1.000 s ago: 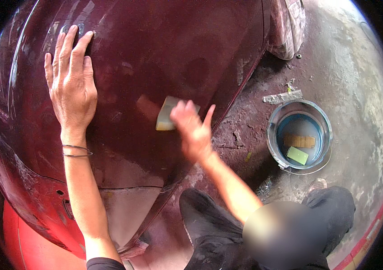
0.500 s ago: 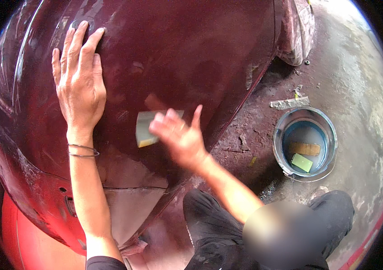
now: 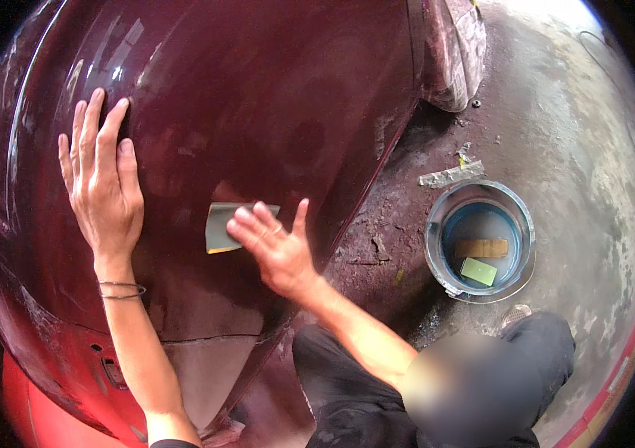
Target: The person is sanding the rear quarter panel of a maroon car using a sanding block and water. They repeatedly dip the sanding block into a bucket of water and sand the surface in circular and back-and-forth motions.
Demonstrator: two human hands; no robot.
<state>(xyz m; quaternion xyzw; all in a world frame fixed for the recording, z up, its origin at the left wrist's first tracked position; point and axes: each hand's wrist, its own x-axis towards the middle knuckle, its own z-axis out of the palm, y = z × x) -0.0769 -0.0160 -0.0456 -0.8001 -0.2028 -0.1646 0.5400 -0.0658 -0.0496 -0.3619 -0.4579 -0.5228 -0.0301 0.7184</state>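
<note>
A dark maroon car body panel (image 3: 280,119), wet and glossy at its left, spreads under both my hands. My left hand (image 3: 108,194) lies flat on it with the fingers stretched out and slightly spread. Farther right, my right hand (image 3: 280,254) lies with its fingers flat on a grey sheet of sandpaper (image 3: 226,222), pressed to the panel. The thumb of that hand sticks out away from the sheet. One yellowish edge of the sandpaper shows; my fingers cover its right part.
On the floor at right stands a bucket (image 3: 437,246) of cloudy water holding a brown block (image 3: 481,248) and a light green block (image 3: 478,272). A grey strip (image 3: 452,175) lies behind it. A paper-covered wheel (image 3: 455,60) is at the far side. Below are my bent knees (image 3: 332,366).
My left hand has slid nearer along the panel. My right hand stays on the sandpaper, its blur reduced. The whole view has shifted slightly.
</note>
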